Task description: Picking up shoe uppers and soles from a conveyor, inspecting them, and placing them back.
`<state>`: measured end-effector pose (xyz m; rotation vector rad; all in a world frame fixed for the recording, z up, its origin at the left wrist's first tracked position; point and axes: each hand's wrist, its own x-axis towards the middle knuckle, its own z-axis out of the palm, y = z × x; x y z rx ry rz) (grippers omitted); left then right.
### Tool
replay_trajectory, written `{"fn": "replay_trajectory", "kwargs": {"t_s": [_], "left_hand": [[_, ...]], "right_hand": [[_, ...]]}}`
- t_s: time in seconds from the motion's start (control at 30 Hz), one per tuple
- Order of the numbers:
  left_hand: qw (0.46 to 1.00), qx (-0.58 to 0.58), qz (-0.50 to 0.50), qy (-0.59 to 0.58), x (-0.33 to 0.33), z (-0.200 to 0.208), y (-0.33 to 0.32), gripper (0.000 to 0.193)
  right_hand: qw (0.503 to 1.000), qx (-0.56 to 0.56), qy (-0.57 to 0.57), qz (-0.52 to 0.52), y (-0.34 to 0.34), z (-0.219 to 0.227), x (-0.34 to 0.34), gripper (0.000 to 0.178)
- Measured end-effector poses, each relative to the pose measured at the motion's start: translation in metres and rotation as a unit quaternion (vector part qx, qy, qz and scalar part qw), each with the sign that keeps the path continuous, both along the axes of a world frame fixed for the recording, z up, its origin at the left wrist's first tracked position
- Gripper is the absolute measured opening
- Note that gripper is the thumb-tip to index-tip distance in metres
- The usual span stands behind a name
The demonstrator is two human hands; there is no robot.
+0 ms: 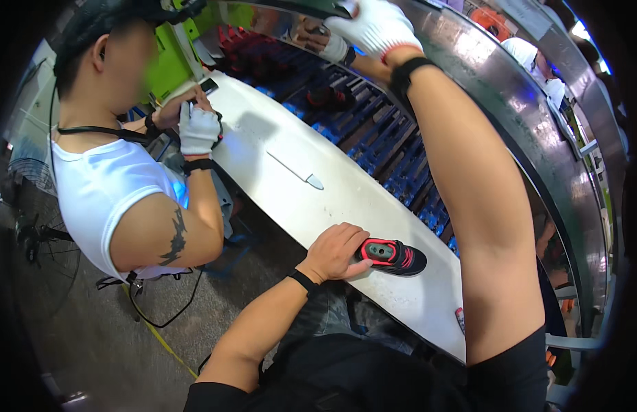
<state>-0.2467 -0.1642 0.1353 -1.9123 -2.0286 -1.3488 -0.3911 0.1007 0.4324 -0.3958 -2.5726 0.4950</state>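
Observation:
My bare left hand [336, 253] closes round the heel of a black shoe [409, 259] with red laces and a red collar lining. A dark green insert with small round holes [379, 251] sits in the shoe's opening. The shoe lies sole down on the white tabletop [284, 199], toe to the right. My right hand [377, 31], in a white knit glove, is stretched up to the metal rim [463, 55] at the top. Its fingers are bent around a small grey piece, partly cut off by the picture's edge.
At left stands a co-worker in a white sleeveless top [119, 192], one gloved hand [198, 129] over the table. A thin stick with a pointed grey tip [314, 182] lies mid-table. Beyond runs a blue roller conveyor [394, 154] carrying a dark shoe [330, 98]. A small red-and-grey piece [460, 318] lies near my right arm.

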Motion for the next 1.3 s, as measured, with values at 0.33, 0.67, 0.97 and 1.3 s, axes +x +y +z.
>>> {"fn": "replay_trajectory", "kwargs": {"t_s": [0.33, 0.67, 0.97, 1.3], "left_hand": [[1.0, 0.004, -0.015, -0.015, 0.0, -0.015, 0.008, 0.049], [0.975, -0.063, -0.143, 0.16, 0.112, 0.031, 0.03, 0.066], [0.937, -0.151, -0.069, 0.307, 0.077, 0.028, 0.124, 0.068], [0.95, 0.062, -0.25, -0.175, 0.141, 0.034, 0.048, 0.056]], "right_hand": [[0.936, 0.245, 0.247, 0.045, -0.006, -0.077, 0.319, 0.031], [0.989, 0.12, -0.041, -0.08, -0.195, -0.299, 0.617, 0.033], [0.956, 0.102, 0.046, -0.27, -0.206, -0.341, 0.623, 0.058], [0.96, 0.11, 0.043, -0.255, -0.188, -0.331, 0.621, 0.051]]}}
